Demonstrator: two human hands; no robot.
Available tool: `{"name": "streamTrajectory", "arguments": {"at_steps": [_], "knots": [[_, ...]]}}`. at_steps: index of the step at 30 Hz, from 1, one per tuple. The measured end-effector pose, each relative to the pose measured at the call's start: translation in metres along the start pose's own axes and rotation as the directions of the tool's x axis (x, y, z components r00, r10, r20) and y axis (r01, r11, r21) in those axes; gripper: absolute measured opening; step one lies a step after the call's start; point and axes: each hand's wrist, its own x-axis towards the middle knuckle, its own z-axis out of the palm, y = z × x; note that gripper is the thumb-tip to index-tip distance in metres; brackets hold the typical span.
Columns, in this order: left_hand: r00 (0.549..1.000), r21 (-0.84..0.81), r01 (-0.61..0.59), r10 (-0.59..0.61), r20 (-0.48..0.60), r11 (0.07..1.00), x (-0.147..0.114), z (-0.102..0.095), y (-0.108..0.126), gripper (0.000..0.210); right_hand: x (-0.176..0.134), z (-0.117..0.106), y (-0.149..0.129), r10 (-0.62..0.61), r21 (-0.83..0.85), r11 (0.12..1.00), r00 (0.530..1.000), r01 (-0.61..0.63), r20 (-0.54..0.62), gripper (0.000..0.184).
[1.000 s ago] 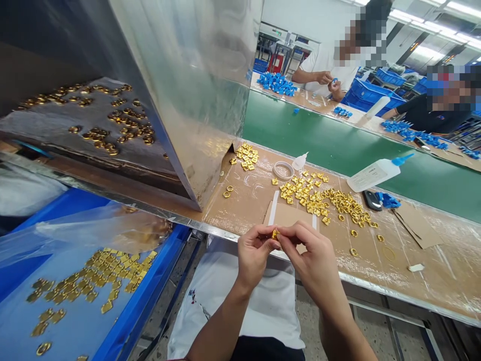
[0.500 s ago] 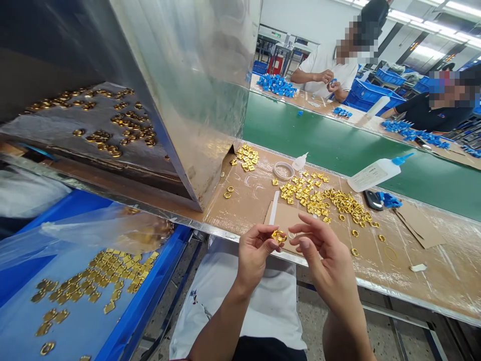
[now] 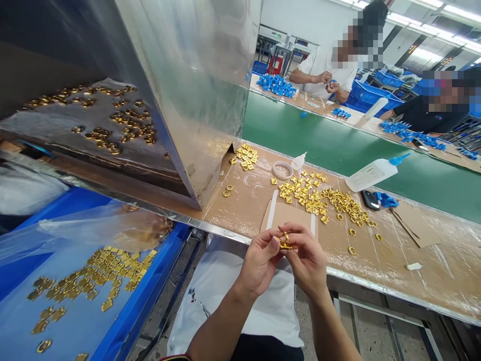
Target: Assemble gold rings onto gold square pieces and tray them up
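My left hand (image 3: 259, 263) and my right hand (image 3: 308, 260) meet just above the table's front edge, both with closed fingers. Between the fingertips is a small gold metal piece (image 3: 286, 245), on which a gold ring (image 3: 286, 237) stands on edge. Fingers hide part of both. Just beyond my hands lies a cardboard sheet (image 3: 291, 216) with white strips along two sides. Behind it are scattered gold square pieces (image 3: 300, 188), with a heap of gold rings (image 3: 347, 204) to their right.
A metal housing (image 3: 188, 100) with gold parts inside rises at left. Below it, a blue bin (image 3: 150, 301) holds gold squares. A tape roll (image 3: 282, 170), small bottle (image 3: 298, 161) and larger bottle (image 3: 372, 174) stand near the green belt (image 3: 319, 135). Two people sit across.
My right hand has moved left and closed in against my left hand. A gold ring now shows upright at the fingertips. The view has shifted slightly.
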Motion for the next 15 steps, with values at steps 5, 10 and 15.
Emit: {"name": "streamTrajectory", "arguments": {"at_steps": [5,10,15], "knots": [[0.995,0.159,-0.101,0.097,0.035,0.982,0.001,-0.003,0.000,0.042,-0.002,0.003,0.000,-0.104,-0.106,0.990,0.993,0.097,-0.061,0.012],[0.939,0.317,-0.343,0.323,0.114,0.884,0.001,-0.012,0.003,0.030,-0.003,0.005,-0.001,-0.169,-0.147,0.977,0.980,0.152,-0.109,0.011],[0.878,0.409,-0.478,0.415,0.239,0.777,-0.001,-0.019,0.009,0.025,-0.003,0.006,-0.004,-0.186,-0.171,0.971,0.976,0.166,-0.110,0.012]]}}
